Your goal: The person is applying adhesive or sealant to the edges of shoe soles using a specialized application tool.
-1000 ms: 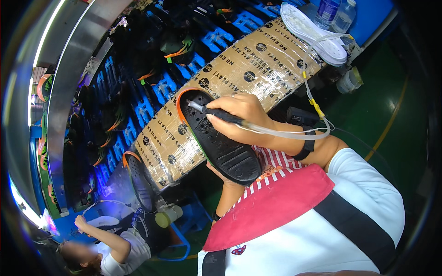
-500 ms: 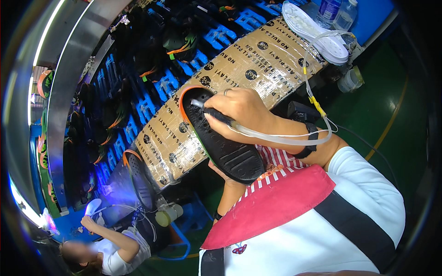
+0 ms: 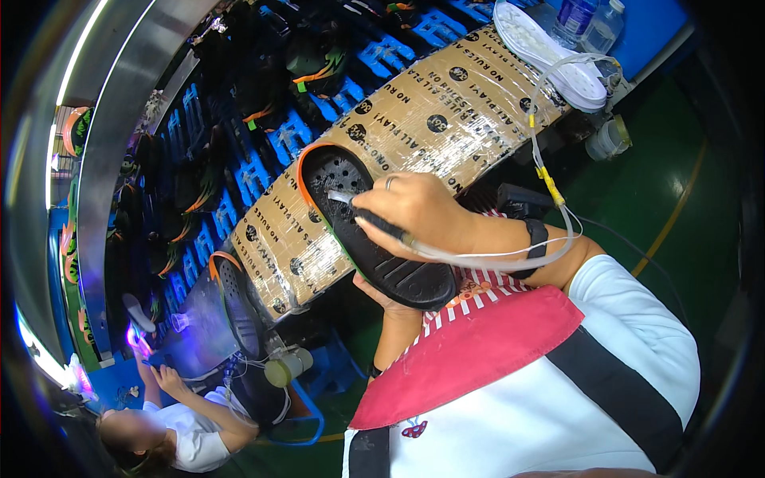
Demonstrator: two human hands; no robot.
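My left hand [image 3: 378, 291] grips a black shoe bottom [image 3: 406, 279] with an orange and green rim from beneath; most of its fingers are hidden under it. The shoe bottom is tilted, its inner face up, showing several round holes near the toe end. Wrapped round the black handle of a tube-fed brush [image 3: 381, 223], my right hand [image 3: 422, 203] holds its pale tip at the inner face, near the holes. From the handle's rear, a clear tube [image 3: 510, 261] runs back along my right forearm.
A cardboard-covered ledge [image 3: 470, 99] lies beyond my hands, beside a conveyor with blue racks [image 3: 291, 143] carrying dark shoe parts. At far right are a white sole-shaped tray [image 3: 550, 60] and plastic bottles [image 3: 602, 28]. Another shoe bottom [image 3: 237, 307] and a co-worker [image 3: 199, 434] are at left.
My right hand and the brush have shifted slightly down, uncovering holes near the toe. The shoe bottom has moved a little left. The co-worker's arms have changed position.
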